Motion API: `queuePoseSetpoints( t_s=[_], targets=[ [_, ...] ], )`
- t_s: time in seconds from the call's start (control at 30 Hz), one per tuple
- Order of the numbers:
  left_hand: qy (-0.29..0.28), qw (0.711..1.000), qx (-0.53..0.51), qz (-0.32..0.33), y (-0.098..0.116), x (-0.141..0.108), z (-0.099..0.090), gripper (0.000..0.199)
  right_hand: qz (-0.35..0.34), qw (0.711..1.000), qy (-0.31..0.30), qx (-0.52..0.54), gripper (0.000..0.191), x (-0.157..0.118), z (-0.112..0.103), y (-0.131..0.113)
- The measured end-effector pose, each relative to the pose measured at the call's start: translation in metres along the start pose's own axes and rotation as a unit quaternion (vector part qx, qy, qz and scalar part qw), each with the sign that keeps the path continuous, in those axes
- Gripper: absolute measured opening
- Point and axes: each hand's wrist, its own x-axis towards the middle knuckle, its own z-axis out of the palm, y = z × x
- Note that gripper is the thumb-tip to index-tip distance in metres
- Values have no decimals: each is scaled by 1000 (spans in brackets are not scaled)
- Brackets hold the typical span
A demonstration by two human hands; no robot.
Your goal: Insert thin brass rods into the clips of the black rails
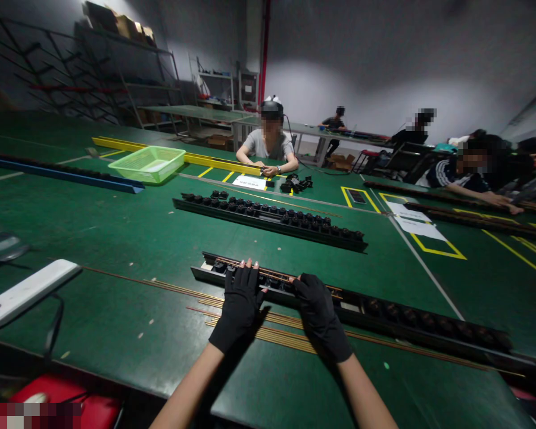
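Observation:
A long black channel point(348, 314) lies across the table in front of me, with a row of black blocks point(417, 319) inside it. Thin brass rods point(274, 274) run along the channel's left half, over the blocks there. My left hand point(241, 301), in a black glove with bare fingertips, rests on the channel with its fingers stretched over the rods. Farther right, my right hand point(318, 307), gloved alike, has its fingers bent and closed at a brass rod; the palm hides part of the grip. Loose brass rods point(277, 338) lie on the table beneath both wrists.
Beyond sits a second black channel point(268, 220) filled with black parts. A green basket point(149, 164), a yellow channel point(223, 164) and a blue channel point(71, 173) lie farther back. At left is a white device point(31, 292). A co-worker point(268, 140) sits across the table point(129, 333).

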Motion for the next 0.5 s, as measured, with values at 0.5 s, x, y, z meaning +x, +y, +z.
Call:
queuePoseSetpoints(
  t_s=[0.5],
  targets=[
    [-6,999,19,-25,-1,2,11,74,177,900,386,-95,26,19,-152,32]
  ],
)
